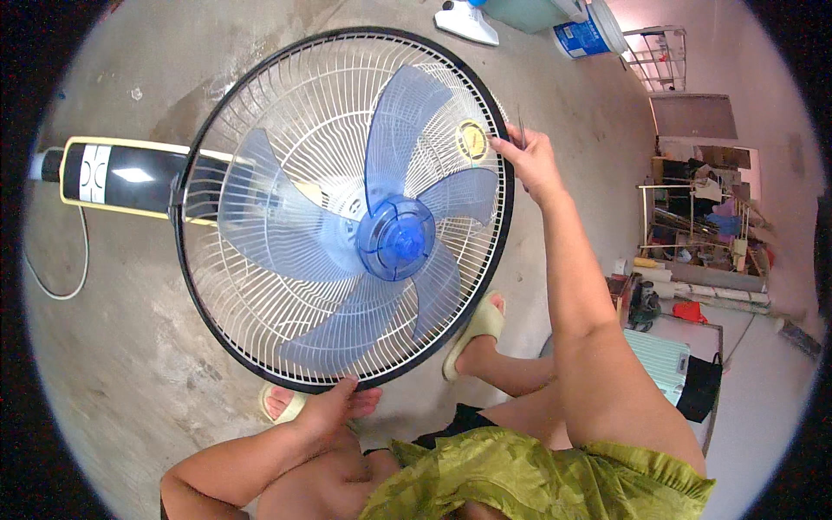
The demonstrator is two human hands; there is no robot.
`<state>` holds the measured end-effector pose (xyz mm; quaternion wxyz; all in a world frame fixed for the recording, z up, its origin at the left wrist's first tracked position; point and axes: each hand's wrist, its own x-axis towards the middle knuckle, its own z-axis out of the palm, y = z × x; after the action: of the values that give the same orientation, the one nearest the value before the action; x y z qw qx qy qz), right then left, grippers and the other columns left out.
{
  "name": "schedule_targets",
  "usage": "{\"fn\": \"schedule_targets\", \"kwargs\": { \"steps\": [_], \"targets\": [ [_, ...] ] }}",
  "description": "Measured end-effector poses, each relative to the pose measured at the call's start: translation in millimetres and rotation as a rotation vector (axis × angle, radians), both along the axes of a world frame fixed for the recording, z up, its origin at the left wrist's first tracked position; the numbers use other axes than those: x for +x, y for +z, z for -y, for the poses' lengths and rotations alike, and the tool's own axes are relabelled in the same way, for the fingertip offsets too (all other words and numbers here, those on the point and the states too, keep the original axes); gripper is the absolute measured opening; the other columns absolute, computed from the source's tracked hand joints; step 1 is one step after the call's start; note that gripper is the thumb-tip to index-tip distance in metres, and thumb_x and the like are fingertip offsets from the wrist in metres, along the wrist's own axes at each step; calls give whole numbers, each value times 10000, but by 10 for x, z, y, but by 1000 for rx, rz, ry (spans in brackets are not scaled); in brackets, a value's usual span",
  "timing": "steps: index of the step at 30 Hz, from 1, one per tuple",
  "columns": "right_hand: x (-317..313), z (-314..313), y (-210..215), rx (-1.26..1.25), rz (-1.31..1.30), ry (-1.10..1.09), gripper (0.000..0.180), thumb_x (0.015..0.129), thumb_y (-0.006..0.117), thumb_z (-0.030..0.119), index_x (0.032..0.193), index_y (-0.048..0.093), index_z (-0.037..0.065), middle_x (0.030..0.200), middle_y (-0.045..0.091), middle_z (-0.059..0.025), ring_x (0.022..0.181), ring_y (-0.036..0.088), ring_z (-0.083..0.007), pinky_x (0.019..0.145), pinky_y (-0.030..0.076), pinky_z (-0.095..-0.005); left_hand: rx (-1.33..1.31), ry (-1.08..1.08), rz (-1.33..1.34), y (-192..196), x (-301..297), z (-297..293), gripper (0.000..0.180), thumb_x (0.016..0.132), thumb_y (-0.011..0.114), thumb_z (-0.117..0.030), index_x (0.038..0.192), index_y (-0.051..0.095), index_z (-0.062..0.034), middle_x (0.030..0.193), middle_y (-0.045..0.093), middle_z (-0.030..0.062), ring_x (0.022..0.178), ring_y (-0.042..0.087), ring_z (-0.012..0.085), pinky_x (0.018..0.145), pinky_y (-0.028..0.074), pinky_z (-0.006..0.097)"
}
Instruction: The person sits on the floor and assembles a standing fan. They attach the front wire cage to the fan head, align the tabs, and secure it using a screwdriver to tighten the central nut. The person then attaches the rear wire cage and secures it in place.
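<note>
A large floor fan fills the middle, with translucent blue blades (412, 117) around a blue hub cap (399, 241) and white wire guard behind. A black ring (186, 251) runs around its edge. My left hand (338, 406) grips this ring at the bottom, thumb over the edge and fingers beneath. At the upper right, my right hand (533, 160) is closed on the ring beside a yellow round badge (473, 140). A thin dark item shows by its fingers, too small to name. To the left extends the fan's black control column (130, 178) with cream edging.
A pale cable (85, 260) curls on the concrete floor. White and blue buckets (589, 35) stand at the far top. Along the right are a cluttered rack (693, 217), rolled material (711, 293) and a mint-green ribbed case (654, 364). My slippered feet (477, 338) are below the fan.
</note>
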<state>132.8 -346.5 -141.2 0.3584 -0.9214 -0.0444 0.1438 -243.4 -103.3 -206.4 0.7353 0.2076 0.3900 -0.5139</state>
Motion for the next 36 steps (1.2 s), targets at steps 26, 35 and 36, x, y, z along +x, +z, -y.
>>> {"fn": "schedule_targets", "kwargs": {
  "steps": [26, 35, 36],
  "targets": [
    [658, -892, 16, -329, 370, 331, 296, 775, 707, 186, 1056, 705, 91, 889, 694, -176, 833, 672, -320, 761, 508, -392, -19, 60, 67, -63, -75, 11, 442, 1018, 384, -316, 1216, 478, 68, 1249, 572, 186, 1124, 552, 274, 1029, 414, 402],
    [713, -1041, 30, -355, 404, 382, 301, 783, 711, 251, 1044, 705, 100, 887, 692, -167, 830, 662, -331, 741, 507, -404, -9, 51, 7, -35, -54, -17, 427, 1010, 419, -314, 1196, 489, 64, 1242, 574, 194, 1113, 551, 281, 1024, 414, 373],
    [712, -1075, 28, -381, 454, 418, 307, 786, 710, 258, 1048, 703, 98, 888, 692, -164, 830, 661, -330, 741, 506, -407, -3, 53, 7, -27, -54, -17, 411, 1007, 421, -300, 1194, 494, 58, 1212, 591, 193, 1096, 568, 272, 1005, 432, 374]
  ]
}}
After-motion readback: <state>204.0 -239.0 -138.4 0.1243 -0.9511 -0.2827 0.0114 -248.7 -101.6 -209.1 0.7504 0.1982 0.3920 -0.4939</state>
